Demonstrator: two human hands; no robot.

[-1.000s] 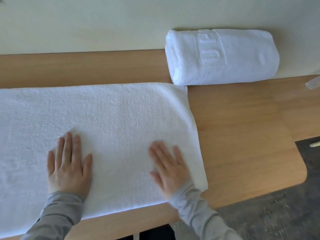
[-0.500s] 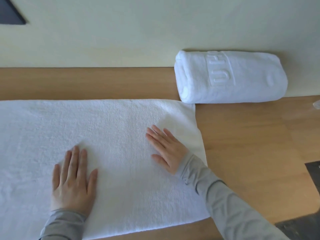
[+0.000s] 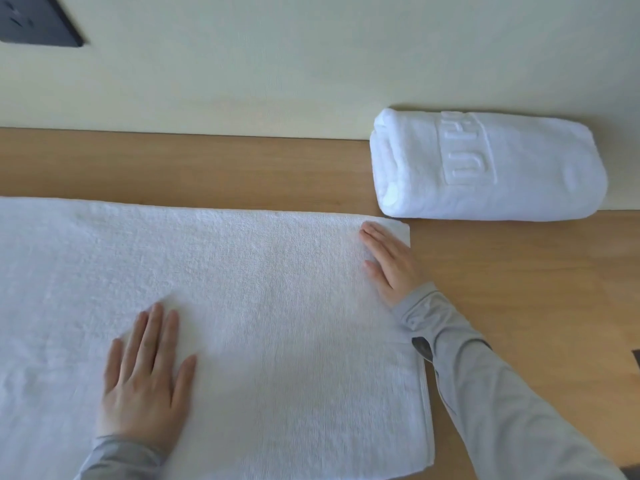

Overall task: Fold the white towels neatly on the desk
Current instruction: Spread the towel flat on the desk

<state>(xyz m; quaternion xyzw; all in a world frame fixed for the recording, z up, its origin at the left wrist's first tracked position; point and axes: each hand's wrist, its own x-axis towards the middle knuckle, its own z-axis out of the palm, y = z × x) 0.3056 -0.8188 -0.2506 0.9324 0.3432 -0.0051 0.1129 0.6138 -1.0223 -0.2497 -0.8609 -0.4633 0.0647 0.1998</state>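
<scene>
Below, smoothing before a fold.
Both hands lie open and flat, gripping nothing, on the spread towel, whose long axis runs left–right across the counter; right hand presses its far-right corner, left hand near-centre.

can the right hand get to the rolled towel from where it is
Probably yes: the right hand lies flat on the spread towel's far right corner, and only bare desk separates it from the rolled towel.

Left hand, right hand flat on spread towel; rolled towel beside.
</scene>
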